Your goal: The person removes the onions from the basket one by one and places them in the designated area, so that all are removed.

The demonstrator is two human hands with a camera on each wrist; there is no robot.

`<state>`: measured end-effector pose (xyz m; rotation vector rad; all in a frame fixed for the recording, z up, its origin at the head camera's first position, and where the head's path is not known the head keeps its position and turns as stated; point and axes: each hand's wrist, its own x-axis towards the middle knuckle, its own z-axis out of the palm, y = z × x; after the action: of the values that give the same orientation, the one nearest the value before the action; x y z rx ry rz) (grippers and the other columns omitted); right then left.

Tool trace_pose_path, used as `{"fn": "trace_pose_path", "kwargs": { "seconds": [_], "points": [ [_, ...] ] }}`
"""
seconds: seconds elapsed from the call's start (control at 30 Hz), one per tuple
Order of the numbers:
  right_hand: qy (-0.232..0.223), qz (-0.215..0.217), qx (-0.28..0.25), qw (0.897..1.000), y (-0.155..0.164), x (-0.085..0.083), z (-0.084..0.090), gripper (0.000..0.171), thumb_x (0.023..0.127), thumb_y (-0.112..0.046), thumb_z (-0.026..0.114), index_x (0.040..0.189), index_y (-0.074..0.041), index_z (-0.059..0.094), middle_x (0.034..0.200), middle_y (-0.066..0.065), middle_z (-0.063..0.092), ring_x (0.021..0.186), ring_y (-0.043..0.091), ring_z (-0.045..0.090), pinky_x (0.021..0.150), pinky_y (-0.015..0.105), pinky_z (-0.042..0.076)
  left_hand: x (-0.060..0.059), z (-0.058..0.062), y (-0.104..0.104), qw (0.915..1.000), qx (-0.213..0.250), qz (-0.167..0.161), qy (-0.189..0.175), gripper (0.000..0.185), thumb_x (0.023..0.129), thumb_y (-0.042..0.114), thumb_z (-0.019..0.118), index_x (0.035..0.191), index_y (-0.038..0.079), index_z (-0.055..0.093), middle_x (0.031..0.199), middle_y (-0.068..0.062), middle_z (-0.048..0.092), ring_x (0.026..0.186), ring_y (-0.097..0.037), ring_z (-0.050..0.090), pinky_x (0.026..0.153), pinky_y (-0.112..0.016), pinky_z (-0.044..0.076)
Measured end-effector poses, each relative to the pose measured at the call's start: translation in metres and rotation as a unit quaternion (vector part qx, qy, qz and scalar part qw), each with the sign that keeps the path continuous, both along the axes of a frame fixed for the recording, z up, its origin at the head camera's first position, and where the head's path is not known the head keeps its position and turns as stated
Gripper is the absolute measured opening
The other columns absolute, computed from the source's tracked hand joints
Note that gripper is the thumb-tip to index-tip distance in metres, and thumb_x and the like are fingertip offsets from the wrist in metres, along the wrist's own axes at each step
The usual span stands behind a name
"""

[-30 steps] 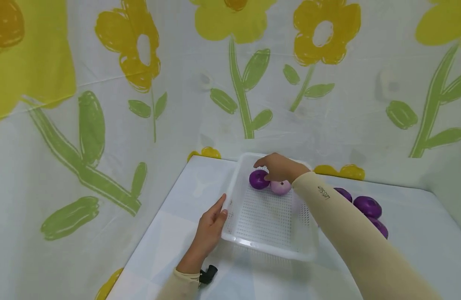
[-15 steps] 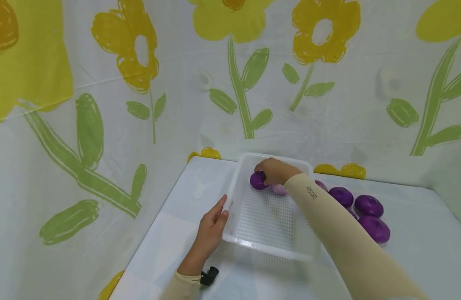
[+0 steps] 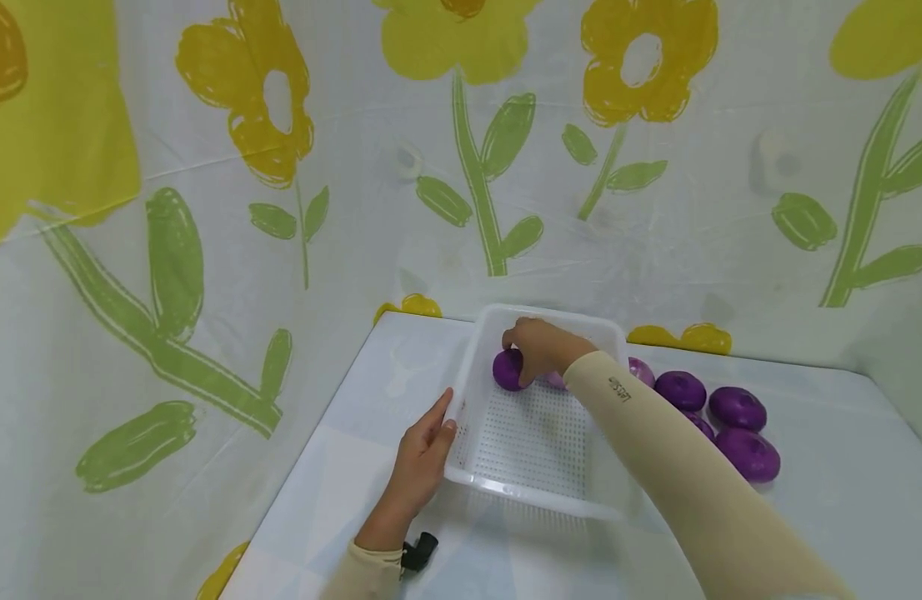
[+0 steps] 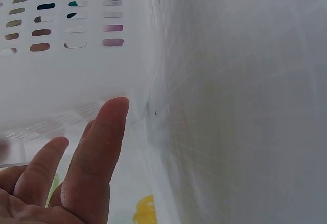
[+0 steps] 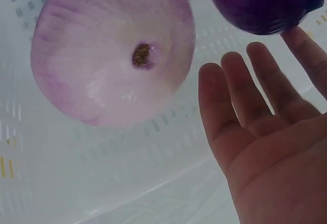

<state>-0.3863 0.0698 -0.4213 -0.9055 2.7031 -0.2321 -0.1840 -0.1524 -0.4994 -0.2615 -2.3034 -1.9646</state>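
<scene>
My left hand (image 3: 422, 457) holds the left rim of a white perforated plastic basket (image 3: 498, 485). In the left wrist view its fingers (image 4: 97, 157) lie straight along the basket's outer wall. Inside the basket's far end, my right hand (image 3: 543, 346) pinches a dark purple onion (image 3: 508, 371) between thumb and index finger. The right wrist view has that onion (image 5: 260, 4) at the top, the index fingertip against its underside and the other fingers loose. Beside it lies a paler, pinkish onion (image 5: 112, 55), mostly covered by the right hand in the head view.
Several purple onions (image 3: 748, 454) lie on the table (image 3: 829, 500) right of the basket, one partly behind the sleeve. A small black object (image 3: 419, 552) sits by the left wrist. A white flower-printed curtain (image 3: 371, 208) stands behind the table.
My right hand has closed on the dark onion, which has shifted slightly left and nearer. The right forearm moved left, uncovering more onions on the table. My left hand stayed on the rim.
</scene>
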Motion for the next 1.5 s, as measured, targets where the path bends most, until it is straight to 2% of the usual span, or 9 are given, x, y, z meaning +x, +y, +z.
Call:
{"fn": "trace_pose_path", "kwargs": {
  "seconds": [0.1,0.23,0.53,0.8,0.97,1.07,1.2,1.37,1.5],
  "points": [
    [-0.025,-0.02,-0.011,0.999,0.004,0.003,-0.002,0.064,0.072,-0.02,0.1,0.129,-0.017,0.069,0.111,-0.004,0.068,0.104,0.017,0.062,0.098,0.038,0.052,0.001,0.0,0.002,1.0,-0.002,-0.001,-0.001,0.053,0.114,0.023,0.049,0.165,0.013,0.037,0.17,-0.006,0.032,0.151,-0.022,0.037,0.116,-0.044,0.037],
    [-0.029,-0.028,-0.023,0.999,0.011,0.008,-0.001,0.064,0.074,-0.019,0.097,0.131,-0.017,0.067,0.113,-0.003,0.07,0.105,0.017,0.063,0.096,0.038,0.053,0.001,0.0,0.004,1.0,-0.006,-0.001,0.001,0.053,0.114,0.022,0.05,0.165,0.012,0.037,0.17,-0.006,0.032,0.152,-0.02,0.035,0.117,-0.041,0.035],
    [-0.014,0.005,-0.082,0.996,0.028,0.016,0.011,0.066,0.08,-0.013,0.093,0.14,-0.009,0.067,0.131,0.005,0.069,0.118,0.023,0.061,0.103,0.04,0.052,-0.001,-0.001,0.006,0.9999,-0.009,-0.004,0.009,0.053,0.114,0.021,0.05,0.164,0.01,0.038,0.169,-0.004,0.033,0.152,-0.018,0.034,0.118,-0.04,0.034],
    [-0.017,0.017,-0.117,0.993,0.042,0.028,0.027,0.069,0.081,-0.014,0.092,0.144,-0.01,0.065,0.141,0.006,0.065,0.129,0.026,0.059,0.108,0.045,0.049,-0.004,0.002,0.006,0.9999,0.0,0.003,0.013,0.053,0.113,0.02,0.05,0.164,0.009,0.038,0.169,-0.006,0.034,0.15,-0.023,0.039,0.116,-0.045,0.037],
    [-0.027,0.011,-0.153,0.988,0.059,0.037,0.034,0.068,0.083,-0.018,0.092,0.145,-0.015,0.065,0.14,0.002,0.065,0.117,0.023,0.066,0.1,0.04,0.055,-0.005,0.0,0.006,0.9999,0.004,0.003,0.011,0.053,0.114,0.018,0.05,0.165,0.01,0.036,0.169,-0.006,0.034,0.15,-0.022,0.039,0.116,-0.043,0.038],
    [-0.047,0.0,-0.187,0.981,0.074,0.047,0.037,0.067,0.083,-0.02,0.093,0.144,-0.019,0.065,0.138,0.001,0.065,0.109,0.023,0.071,0.093,0.037,0.059,-0.004,0.001,0.007,1.0,0.007,0.005,0.004,0.053,0.114,0.02,0.05,0.165,0.012,0.037,0.168,-0.002,0.035,0.15,-0.019,0.04,0.115,-0.041,0.038],
    [-0.067,-0.015,-0.22,0.973,0.094,0.065,0.043,0.069,0.082,-0.023,0.094,0.144,-0.022,0.065,0.141,0.002,0.064,0.11,0.026,0.072,0.088,0.037,0.061,-0.003,0.001,0.007,0.9999,0.011,0.007,-0.004,0.054,0.113,0.021,0.051,0.165,0.015,0.038,0.167,0.001,0.037,0.147,-0.019,0.043,0.114,-0.043,0.041],
    [-0.065,-0.038,-0.248,0.966,0.123,0.088,0.047,0.071,0.083,-0.032,0.094,0.146,-0.026,0.062,0.143,0.001,0.062,0.114,0.028,0.071,0.086,0.037,0.062,-0.001,0.0,0.007,0.9998,0.013,0.008,-0.008,0.054,0.113,0.021,0.051,0.165,0.015,0.037,0.167,0.0,0.038,0.146,-0.021,0.045,0.113,-0.044,0.043],
    [-0.05,-0.067,-0.286,0.954,0.149,0.107,0.047,0.072,0.082,-0.036,0.093,0.147,-0.025,0.062,0.14,0.003,0.061,0.114,0.029,0.072,0.087,0.037,0.061,0.0,0.001,0.007,0.9998,0.013,0.009,-0.014,0.054,0.113,0.021,0.051,0.165,0.015,0.037,0.166,0.0,0.038,0.145,-0.021,0.046,0.111,-0.041,0.045]
  ]
}}
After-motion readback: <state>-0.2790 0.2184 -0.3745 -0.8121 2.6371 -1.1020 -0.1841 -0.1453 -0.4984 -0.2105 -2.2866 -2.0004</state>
